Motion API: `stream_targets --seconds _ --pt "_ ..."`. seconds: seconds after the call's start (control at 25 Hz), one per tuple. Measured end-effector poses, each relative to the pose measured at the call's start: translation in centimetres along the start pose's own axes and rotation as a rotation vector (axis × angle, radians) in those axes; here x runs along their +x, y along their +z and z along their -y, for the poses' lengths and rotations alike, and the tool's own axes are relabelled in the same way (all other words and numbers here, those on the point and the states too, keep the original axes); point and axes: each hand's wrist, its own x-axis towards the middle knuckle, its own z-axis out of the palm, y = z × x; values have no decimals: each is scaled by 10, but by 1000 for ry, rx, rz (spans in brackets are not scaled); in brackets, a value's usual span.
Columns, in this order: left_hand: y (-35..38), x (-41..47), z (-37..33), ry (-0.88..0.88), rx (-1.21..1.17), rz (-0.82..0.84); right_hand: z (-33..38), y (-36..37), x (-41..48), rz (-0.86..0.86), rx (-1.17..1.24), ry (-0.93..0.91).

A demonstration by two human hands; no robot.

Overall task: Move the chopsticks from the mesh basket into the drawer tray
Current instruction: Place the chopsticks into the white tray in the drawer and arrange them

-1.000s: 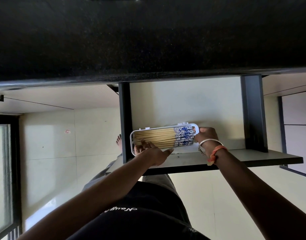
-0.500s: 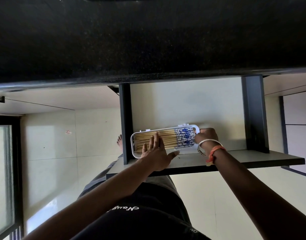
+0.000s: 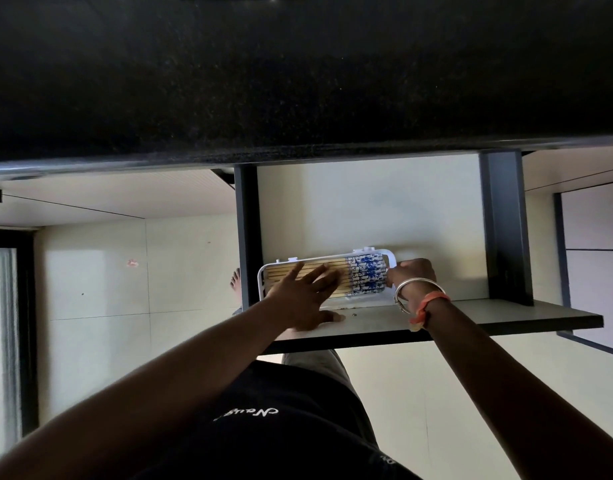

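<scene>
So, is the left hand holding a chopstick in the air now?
No, the left hand lies flat with spread fingers on the chopsticks in the white tray.

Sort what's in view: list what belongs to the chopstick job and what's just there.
Job:
- chopsticks, lying flat in the tray
- white tray in the open drawer
- left hand, spread flat over the chopsticks
- right hand, at the tray's right end

Just there:
- black countertop
- tiled floor
- wrist bangle
</scene>
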Motion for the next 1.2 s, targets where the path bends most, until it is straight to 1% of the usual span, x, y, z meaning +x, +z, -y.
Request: stream_targets --seconds 0.24,0.4,0.6,0.72,0.88,0.96,1.0,1.08,1.12,1.16,1.2 --pt "6 -3 16 101 105 37 3 -3 -4 23 9 2" --pt "4 1 22 184 177 7 4 -6 -6 27 14 -6" --pt "8 5 23 215 226 26 2 -6 -7 42 19 -6" --pt "12 2 27 244 224 -6 2 -6 -8 47 27 -7" --pt "17 -7 27 177 125 -6 1 -6 -9 57 25 -31" --pt "13 -12 25 142 47 -36 2 -9 -11 75 52 -48" --pt "11 -14 23 118 -34 -71 2 -12 -14 83 76 -64" --pt "10 -27 21 68 -298 -178 -1 -20 -22 95 107 -133" --pt "13 -38 20 57 -442 -221 -7 -25 -28 102 74 -189" --pt "18 -50 18 61 -535 -254 -14 -29 -36 97 4 -252" --pt "24 -63 14 62 -547 -296 -22 -33 -48 86 -57 -339"
